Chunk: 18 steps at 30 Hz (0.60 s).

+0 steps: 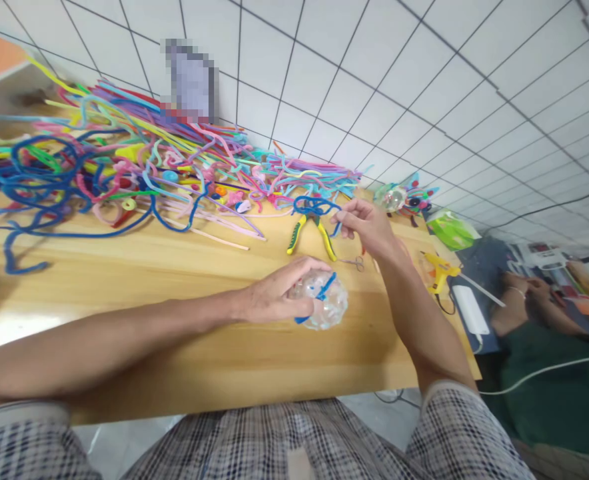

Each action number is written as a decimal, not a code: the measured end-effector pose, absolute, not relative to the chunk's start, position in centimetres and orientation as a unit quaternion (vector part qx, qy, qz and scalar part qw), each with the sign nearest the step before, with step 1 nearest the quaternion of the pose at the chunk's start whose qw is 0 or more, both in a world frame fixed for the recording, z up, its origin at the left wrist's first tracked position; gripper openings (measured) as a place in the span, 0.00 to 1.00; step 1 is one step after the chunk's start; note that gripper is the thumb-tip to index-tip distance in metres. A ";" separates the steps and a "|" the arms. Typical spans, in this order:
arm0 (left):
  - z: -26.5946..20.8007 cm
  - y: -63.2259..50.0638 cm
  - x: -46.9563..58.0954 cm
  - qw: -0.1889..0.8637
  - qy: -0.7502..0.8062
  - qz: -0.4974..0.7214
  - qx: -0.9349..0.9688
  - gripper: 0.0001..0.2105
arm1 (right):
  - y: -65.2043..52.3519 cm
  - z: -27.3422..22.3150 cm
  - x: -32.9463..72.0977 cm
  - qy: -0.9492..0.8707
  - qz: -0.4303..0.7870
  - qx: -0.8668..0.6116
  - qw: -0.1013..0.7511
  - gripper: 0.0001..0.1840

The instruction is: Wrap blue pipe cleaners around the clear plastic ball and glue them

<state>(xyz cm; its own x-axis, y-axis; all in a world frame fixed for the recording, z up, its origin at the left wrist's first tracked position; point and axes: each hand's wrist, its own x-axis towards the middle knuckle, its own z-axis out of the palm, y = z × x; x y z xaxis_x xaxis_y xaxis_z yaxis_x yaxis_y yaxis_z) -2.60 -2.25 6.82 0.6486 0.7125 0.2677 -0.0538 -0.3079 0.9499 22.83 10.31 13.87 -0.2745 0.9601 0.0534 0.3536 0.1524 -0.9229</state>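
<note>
Left hand (269, 297): curled around the clear ball (335, 308) from its left side, thumb across the near face and fingers over the far side.
Clear ball: in the left hand, low over the near middle of the wooden table (214, 373); a blue strip (327, 285) lies across it, partly hidden by the thumb.
Right hand (368, 228): thumb and fingertips pinch a short blue strand (336, 230), its end hanging below them; whether it joins the blue coil beside it, I cannot tell.
Blue coil (314, 204): loosely looped, just beyond the pliers and near the right fingertips.
Pliers (296, 235): yellow-and-green handles splayed toward the person, beyond the ball.
Scissors (358, 264): small, on the table between ball and right forearm.
Fuzzy stems (174, 150): a tangled, many-coloured heap along the tiled wall (374, 87) — thick blue loops at the left end.
Glue gun (439, 270): yellow, lying right of the right forearm, near a white block (469, 310).
Green packet (453, 231): at the far right, beyond the glue gun.
Co-worker (554, 380): dark green clothing, off the table's right end — hands blurred.
</note>
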 end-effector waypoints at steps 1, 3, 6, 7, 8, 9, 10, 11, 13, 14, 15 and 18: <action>6.6 -2.2 -2.7 0.550 0.229 0.349 0.723 0.28 | 10.4 14.0 23.7 -0.660 0.414 -0.497 0.381 0.20; 6.2 -2.2 -2.7 0.563 0.228 0.345 0.715 0.28 | 11.0 14.0 25.3 -0.645 0.351 -0.533 0.420 0.18; 5.8 -2.3 -2.8 0.573 0.228 0.333 0.713 0.29 | 12.2 13.8 27.3 -0.654 0.260 -0.607 0.370 0.16; 5.7 -2.3 -2.9 0.574 0.227 0.330 0.715 0.28 | 12.5 13.7 27.9 -0.655 0.247 -0.619 0.357 0.16; 5.6 -2.3 -2.9 0.574 0.225 0.326 0.717 0.28 | 12.5 13.7 28.4 -0.653 0.243 -0.623 0.357 0.16; 5.5 -2.3 -2.9 0.574 0.221 0.322 0.719 0.28 | 12.4 13.7 28.7 -0.648 0.245 -0.621 0.367 0.14; 5.5 -2.3 -2.9 0.575 0.219 0.322 0.719 0.29 | 12.0 13.6 28.9 -0.643 0.253 -0.616 0.379 0.14; 5.4 -2.3 -2.9 0.580 0.216 0.322 0.717 0.29 | 11.6 13.6 28.9 -0.639 0.265 -0.608 0.390 0.13; 5.5 -2.2 -2.8 0.596 0.218 0.324 0.702 0.29 | 10.4 13.3 28.6 -0.634 0.302 -0.584 0.406 0.15; 5.6 -2.2 -2.8 0.610 0.220 0.319 0.691 0.29 | 9.7 13.1 28.2 -0.635 0.322 -0.572 0.408 0.16; 5.8 -2.2 -2.8 0.625 0.223 0.311 0.680 0.29 | 9.1 12.9 27.7 -0.635 0.337 -0.562 0.409 0.16; 6.5 -2.2 -2.8 0.653 0.226 0.288 0.663 0.29 | 7.6 12.6 26.1 -0.636 0.363 -0.538 0.418 0.19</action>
<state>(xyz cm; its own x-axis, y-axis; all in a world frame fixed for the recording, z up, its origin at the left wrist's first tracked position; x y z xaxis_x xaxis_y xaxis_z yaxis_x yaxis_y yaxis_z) -2.80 -2.23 6.49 0.7319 0.6758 0.0873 -0.0769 -0.0453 0.9960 26.10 7.57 12.55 -0.0718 0.9876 0.1399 0.3804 0.1568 -0.9114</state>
